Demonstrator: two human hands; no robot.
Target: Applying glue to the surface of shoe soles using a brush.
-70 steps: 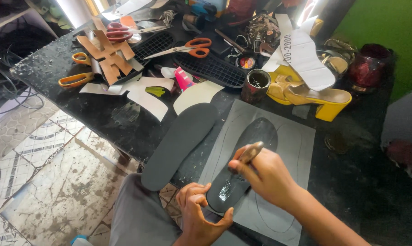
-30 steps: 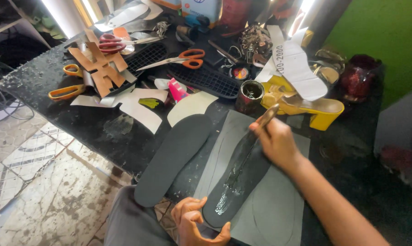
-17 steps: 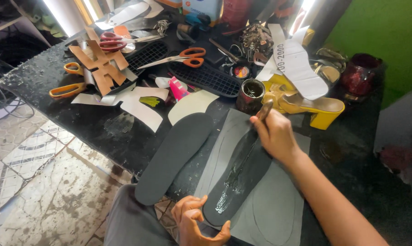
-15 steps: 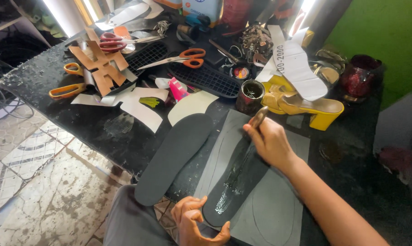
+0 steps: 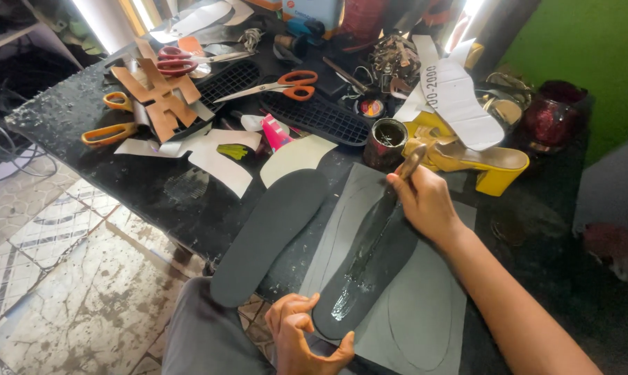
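Observation:
My right hand (image 5: 425, 203) grips a brush (image 5: 409, 164) by its wooden handle, its tip on the toe end of a black shoe sole (image 5: 367, 267) that shines wet with glue. This sole lies on a grey sheet (image 5: 425, 316) marked with sole outlines. My left hand (image 5: 306, 340) pinches the heel end of the sole at the near table edge. A small round glue tin (image 5: 387, 143) stands just beyond the brush.
A second dark sole (image 5: 271, 232) lies left of the sheet, overhanging the table edge. Behind are a yellow heeled shoe (image 5: 470, 156), white paper patterns (image 5: 460, 104), orange-handled scissors (image 5: 279, 83), brown cut-outs (image 5: 160, 97), a black grid mat (image 5: 314, 114) and a red jar (image 5: 554, 111).
My right hand moved the brush from the sole's middle up to its toe end by the tin, then slightly back. My left hand stayed at the heel.

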